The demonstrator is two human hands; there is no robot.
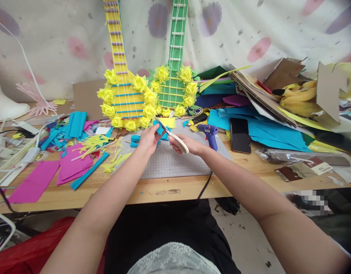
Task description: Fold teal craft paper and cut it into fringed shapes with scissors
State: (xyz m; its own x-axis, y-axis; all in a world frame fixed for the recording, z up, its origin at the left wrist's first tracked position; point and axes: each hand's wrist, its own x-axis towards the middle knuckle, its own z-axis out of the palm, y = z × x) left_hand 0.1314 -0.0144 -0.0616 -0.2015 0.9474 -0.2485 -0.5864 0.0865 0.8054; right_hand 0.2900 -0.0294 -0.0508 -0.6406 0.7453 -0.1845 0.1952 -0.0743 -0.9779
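My left hand (149, 139) is closed on a small piece of blue paper (159, 131), held over the grey cutting mat (175, 161). My right hand (189, 145) grips white-handled scissors (172, 136), whose blades reach up and left into the blue piece. Just behind stand a yellow paper guitar (125, 95) and a green paper guitar (175, 83), both ringed with yellow paper flowers.
A blue glue gun (209, 134) and a black phone (239, 134) lie right of the mat. Blue, pink and yellow paper scraps (78, 156) cover the left of the wooden table (249, 179). Cardboard and coloured sheets (272, 99) pile up at the right. White cables lie far left.
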